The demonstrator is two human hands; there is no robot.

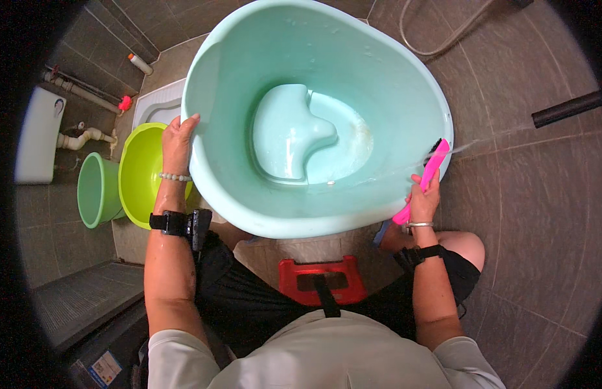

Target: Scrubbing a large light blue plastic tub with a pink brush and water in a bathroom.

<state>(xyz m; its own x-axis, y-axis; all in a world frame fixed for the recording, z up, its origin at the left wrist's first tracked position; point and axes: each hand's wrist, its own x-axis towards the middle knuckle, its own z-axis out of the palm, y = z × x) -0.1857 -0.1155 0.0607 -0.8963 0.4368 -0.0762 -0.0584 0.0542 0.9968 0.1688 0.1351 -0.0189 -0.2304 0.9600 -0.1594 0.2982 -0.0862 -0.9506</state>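
Note:
A large pale mint-green bathtub (pixel 223 162) with a moulded seat (pixel 285 136) inside takes up the middle of the view. Its left rim is held by my left hand (pixel 176 141), with the fingers closed over the edge. In my right hand (pixel 424 200) is a bright pink scrub brush (pixel 433 166) with dark bristles, near the tub's right rim. A thin stream of water (pixel 489 137) runs from a black spout (pixel 567 112) on the right, past the brush and into the tub. Pale, whitish marks (pixel 360 139) show on the tub's bottom.
Left of the tub stand a lime-green basin (pixel 136 175) and a green bucket (pixel 97 188). A white squat toilet (pixel 160 98) lies behind them, with pipes (pixel 87 138) on the wall. A red stool (pixel 322 279) sits between my legs. A shower hose (pixel 437 48) hangs at the far right.

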